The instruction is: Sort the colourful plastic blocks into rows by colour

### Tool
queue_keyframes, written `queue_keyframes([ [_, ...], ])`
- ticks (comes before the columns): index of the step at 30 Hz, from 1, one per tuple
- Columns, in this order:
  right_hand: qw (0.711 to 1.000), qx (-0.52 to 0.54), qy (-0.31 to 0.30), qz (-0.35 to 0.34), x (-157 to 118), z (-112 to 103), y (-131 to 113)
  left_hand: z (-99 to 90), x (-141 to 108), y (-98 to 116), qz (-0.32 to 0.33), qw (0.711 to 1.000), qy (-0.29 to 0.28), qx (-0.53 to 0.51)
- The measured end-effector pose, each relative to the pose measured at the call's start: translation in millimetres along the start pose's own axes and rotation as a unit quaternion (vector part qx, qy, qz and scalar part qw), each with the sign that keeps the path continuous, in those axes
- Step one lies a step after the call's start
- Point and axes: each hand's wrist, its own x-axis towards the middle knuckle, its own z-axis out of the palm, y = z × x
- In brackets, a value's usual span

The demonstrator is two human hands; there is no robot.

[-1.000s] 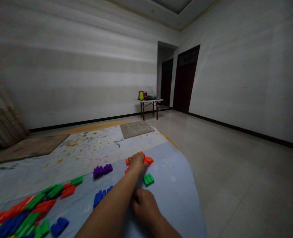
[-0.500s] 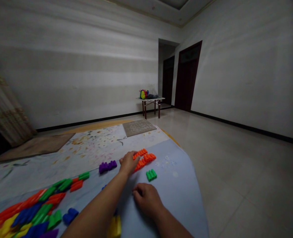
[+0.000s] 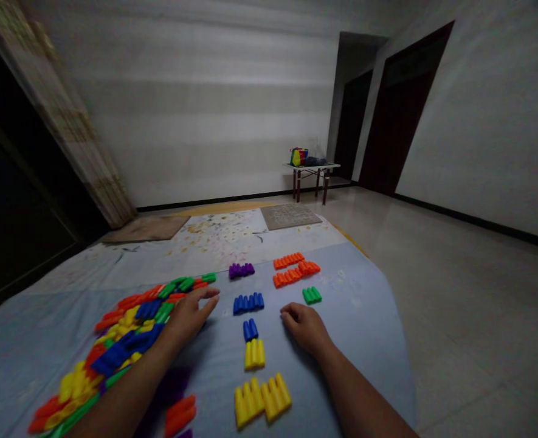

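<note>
My left hand (image 3: 190,315) is over the right edge of a heap of coloured plastic tube-shaped blocks (image 3: 127,348). Its fingers stretch out and the thumb stands apart, holding nothing. My right hand (image 3: 306,328) rests on the cloth, fingers curled in and nothing visible in them. Just beyond it lie green blocks (image 3: 312,295). Orange blocks (image 3: 289,261) form two rows farther off. Between my hands are blue blocks (image 3: 248,303), a smaller blue pair (image 3: 250,330) and yellow blocks (image 3: 255,354). Purple blocks (image 3: 241,271) lie beyond the blue row.
More yellow blocks (image 3: 263,400) and an orange piece (image 3: 180,415) lie near the front. A grey mat (image 3: 290,216) and a brown mat (image 3: 148,229) are at the table's far side. A small table (image 3: 312,165) with a colourful bag stands by the wall.
My left hand has left the orange rows and come back left to the heap, its fingers now apart. My right hand stays curled on the cloth. The view has turned left and down.
</note>
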Motion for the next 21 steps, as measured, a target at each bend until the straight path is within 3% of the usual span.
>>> queue_keyframes([
  [5,1.0,0.004,-0.002,-0.013,-0.5,0.2,3.3,-7.6,-33.5,-28.9,-0.018,0.998,-0.029,0.054],
  [11,1.0,0.011,-0.008,-0.016,-0.9,-0.7,7.3,-20.7,-68.1,-22.9,-0.03,0.997,-0.037,0.062],
  [18,1.0,0.018,-0.012,-0.017,0.3,-0.5,10.8,-35.4,-111.7,0.9,0.008,0.977,-0.202,0.07],
  [21,1.0,0.021,-0.009,-0.02,0.7,-0.1,10.5,-32.3,-118.7,3.8,0.034,0.966,-0.239,0.092],
])
